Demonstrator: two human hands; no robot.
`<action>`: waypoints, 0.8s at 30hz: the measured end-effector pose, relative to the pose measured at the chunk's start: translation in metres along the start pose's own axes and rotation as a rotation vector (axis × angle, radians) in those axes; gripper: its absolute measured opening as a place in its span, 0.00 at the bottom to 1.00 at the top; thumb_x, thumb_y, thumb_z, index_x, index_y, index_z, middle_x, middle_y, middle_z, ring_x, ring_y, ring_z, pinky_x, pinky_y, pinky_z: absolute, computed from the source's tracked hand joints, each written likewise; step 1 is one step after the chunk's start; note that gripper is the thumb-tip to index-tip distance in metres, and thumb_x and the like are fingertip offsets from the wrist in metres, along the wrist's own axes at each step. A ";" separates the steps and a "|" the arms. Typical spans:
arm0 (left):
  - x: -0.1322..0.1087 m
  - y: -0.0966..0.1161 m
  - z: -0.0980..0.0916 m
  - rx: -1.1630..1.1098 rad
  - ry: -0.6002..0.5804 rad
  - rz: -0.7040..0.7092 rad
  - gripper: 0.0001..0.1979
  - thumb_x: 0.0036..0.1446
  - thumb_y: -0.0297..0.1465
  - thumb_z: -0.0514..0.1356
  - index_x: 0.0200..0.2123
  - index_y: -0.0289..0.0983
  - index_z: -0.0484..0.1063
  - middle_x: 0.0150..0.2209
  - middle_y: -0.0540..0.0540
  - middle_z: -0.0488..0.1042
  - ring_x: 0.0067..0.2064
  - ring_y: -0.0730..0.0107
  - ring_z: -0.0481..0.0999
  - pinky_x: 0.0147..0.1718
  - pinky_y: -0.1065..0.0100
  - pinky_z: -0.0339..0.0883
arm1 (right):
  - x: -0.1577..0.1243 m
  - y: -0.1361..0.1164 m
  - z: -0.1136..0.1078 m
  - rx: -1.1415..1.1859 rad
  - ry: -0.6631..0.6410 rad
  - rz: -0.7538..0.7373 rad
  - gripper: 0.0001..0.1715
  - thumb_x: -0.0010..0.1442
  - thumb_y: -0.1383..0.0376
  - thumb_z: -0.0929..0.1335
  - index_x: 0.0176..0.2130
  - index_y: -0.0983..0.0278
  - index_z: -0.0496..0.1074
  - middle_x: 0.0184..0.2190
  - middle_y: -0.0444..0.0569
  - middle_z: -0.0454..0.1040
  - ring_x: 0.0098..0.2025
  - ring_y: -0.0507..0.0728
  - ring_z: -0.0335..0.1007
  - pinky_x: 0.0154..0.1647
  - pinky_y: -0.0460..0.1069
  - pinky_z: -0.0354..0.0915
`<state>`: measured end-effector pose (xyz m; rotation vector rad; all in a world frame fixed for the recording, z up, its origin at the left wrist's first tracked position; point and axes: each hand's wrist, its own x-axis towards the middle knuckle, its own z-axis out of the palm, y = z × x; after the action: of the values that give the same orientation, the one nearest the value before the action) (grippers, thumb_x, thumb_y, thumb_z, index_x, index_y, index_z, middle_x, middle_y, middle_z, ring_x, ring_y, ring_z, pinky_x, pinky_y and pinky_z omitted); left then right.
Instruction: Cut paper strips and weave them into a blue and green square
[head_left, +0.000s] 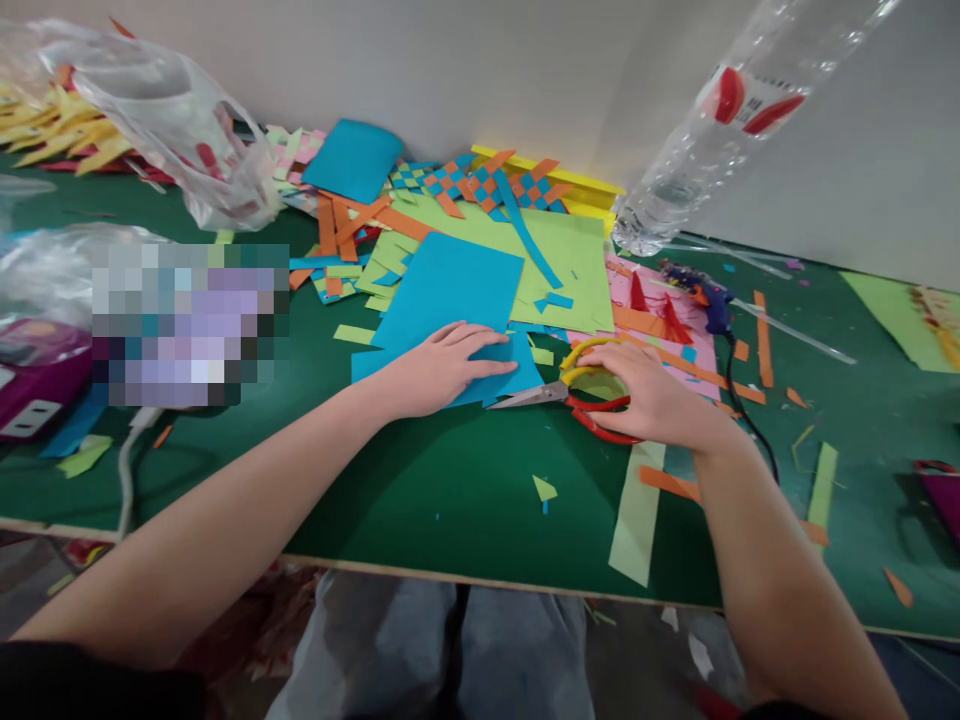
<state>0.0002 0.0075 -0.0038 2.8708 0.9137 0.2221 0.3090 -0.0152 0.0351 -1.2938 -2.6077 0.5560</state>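
Flat on a piece of blue paper (382,365) rests my left hand (442,370), its fingers stretched to the right. A larger blue sheet (457,285) lies just behind it. My right hand (649,395) grips a pair of scissors (551,392) with one yellow and one red handle. The blades point left, with their tips by the lower edge of the blue paper, close below my left fingers. Whether paper lies between the blades I cannot tell. Green sheets (577,250) with blue scraps on them lie beyond both hands.
A plastic bottle (720,130) stands at the back right, near a glue gun (697,295) with a black cord. Woven blue-orange strips (487,185) lie at the back. A plastic bag (172,120) and a blurred-out object (195,330) are on the left. Orange strips (763,340) lie scattered right.
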 end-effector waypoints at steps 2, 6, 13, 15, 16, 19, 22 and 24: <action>0.000 0.000 0.000 0.009 -0.008 0.000 0.25 0.66 0.23 0.45 0.62 0.48 0.61 0.66 0.45 0.54 0.67 0.55 0.51 0.64 0.48 0.47 | 0.001 -0.003 0.002 0.005 0.008 -0.002 0.25 0.52 0.59 0.71 0.50 0.56 0.67 0.56 0.51 0.68 0.61 0.67 0.60 0.61 0.66 0.56; 0.000 0.002 -0.002 0.007 -0.010 -0.013 0.24 0.66 0.24 0.45 0.62 0.48 0.61 0.66 0.44 0.55 0.67 0.55 0.52 0.64 0.48 0.48 | 0.001 -0.005 0.002 0.041 -0.023 -0.013 0.25 0.52 0.59 0.71 0.50 0.56 0.67 0.56 0.52 0.68 0.62 0.67 0.58 0.60 0.66 0.56; 0.001 0.004 -0.003 0.003 -0.007 -0.021 0.25 0.66 0.23 0.46 0.62 0.47 0.62 0.66 0.44 0.56 0.67 0.55 0.53 0.64 0.48 0.47 | 0.002 -0.009 0.007 -0.020 -0.009 -0.008 0.25 0.53 0.58 0.71 0.50 0.57 0.67 0.54 0.52 0.69 0.60 0.67 0.60 0.60 0.66 0.56; 0.001 0.003 -0.002 0.008 -0.009 -0.023 0.24 0.66 0.23 0.47 0.61 0.48 0.62 0.66 0.44 0.56 0.66 0.55 0.53 0.63 0.48 0.47 | 0.003 -0.011 0.008 -0.026 -0.015 -0.016 0.25 0.53 0.57 0.71 0.51 0.57 0.67 0.53 0.52 0.69 0.60 0.67 0.60 0.60 0.66 0.56; 0.001 0.003 -0.002 0.008 -0.008 -0.022 0.24 0.66 0.24 0.47 0.61 0.48 0.62 0.66 0.44 0.56 0.66 0.55 0.53 0.63 0.48 0.47 | 0.003 -0.011 0.008 -0.022 -0.022 -0.021 0.25 0.53 0.57 0.71 0.51 0.57 0.67 0.53 0.52 0.70 0.60 0.67 0.60 0.60 0.66 0.57; 0.001 0.003 -0.002 0.010 -0.003 -0.018 0.25 0.65 0.23 0.47 0.61 0.48 0.62 0.66 0.43 0.56 0.66 0.55 0.54 0.64 0.49 0.48 | 0.002 -0.011 0.006 -0.009 -0.040 -0.016 0.26 0.52 0.58 0.71 0.51 0.56 0.66 0.52 0.51 0.70 0.59 0.66 0.61 0.58 0.64 0.58; 0.001 0.003 -0.001 0.020 0.002 -0.016 0.25 0.64 0.22 0.47 0.61 0.48 0.62 0.65 0.43 0.57 0.66 0.55 0.54 0.64 0.49 0.47 | 0.001 -0.013 0.006 -0.003 -0.036 0.001 0.26 0.52 0.58 0.71 0.51 0.56 0.67 0.51 0.51 0.71 0.59 0.67 0.61 0.58 0.64 0.59; 0.001 0.003 -0.001 0.021 0.002 -0.021 0.26 0.64 0.22 0.47 0.61 0.48 0.62 0.66 0.44 0.57 0.66 0.56 0.54 0.64 0.49 0.47 | 0.002 -0.018 0.008 0.000 -0.034 0.006 0.25 0.53 0.57 0.70 0.50 0.56 0.68 0.52 0.51 0.71 0.59 0.67 0.62 0.58 0.65 0.58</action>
<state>0.0022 0.0056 -0.0021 2.8793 0.9514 0.2143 0.2919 -0.0251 0.0348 -1.3041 -2.6324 0.5839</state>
